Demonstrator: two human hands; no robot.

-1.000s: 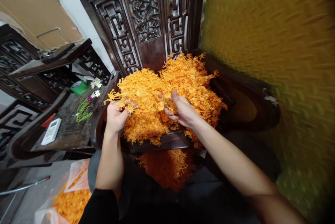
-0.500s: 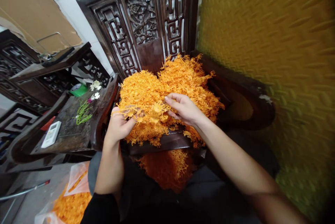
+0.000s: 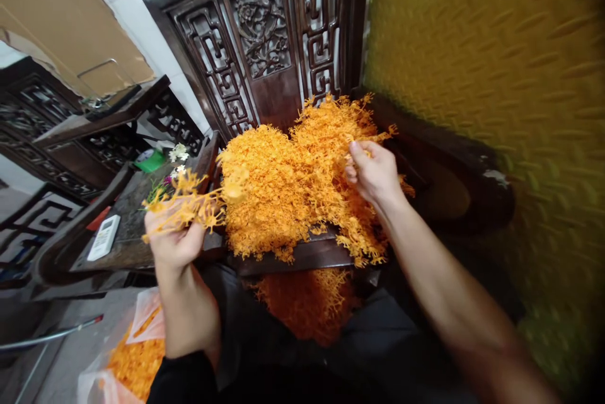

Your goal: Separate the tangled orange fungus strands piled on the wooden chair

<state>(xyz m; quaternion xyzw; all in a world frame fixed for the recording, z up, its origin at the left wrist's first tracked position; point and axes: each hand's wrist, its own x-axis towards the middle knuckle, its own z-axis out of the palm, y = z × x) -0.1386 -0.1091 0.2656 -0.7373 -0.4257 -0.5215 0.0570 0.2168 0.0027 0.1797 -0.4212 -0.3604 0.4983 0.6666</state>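
Observation:
My left hand point(image 3: 174, 237) is closed round a bunch of orange branching plastic pieces point(image 3: 189, 205), held left of a large orange heap point(image 3: 265, 183) on a dark wooden chair seat point(image 3: 293, 261). My right hand point(image 3: 371, 167) is over the heap's right part, thumb and fingers pinched together. Whatever is between its fingertips is too small to make out against the orange pieces. More orange pieces point(image 3: 331, 294) lie below the seat edge, between the knees.
On a side table point(image 3: 130, 240) at the left are a white remote point(image 3: 104, 237), a green tape roll point(image 3: 149, 161) and white flowers point(image 3: 178, 152). Bags of orange pieces point(image 3: 135, 360) stand on the floor. A carved chair back point(image 3: 276, 95) rises behind the heap.
My hands have moved apart: the left went left with its orange bunch, the right went right and up over the heap. The view has shifted slightly.

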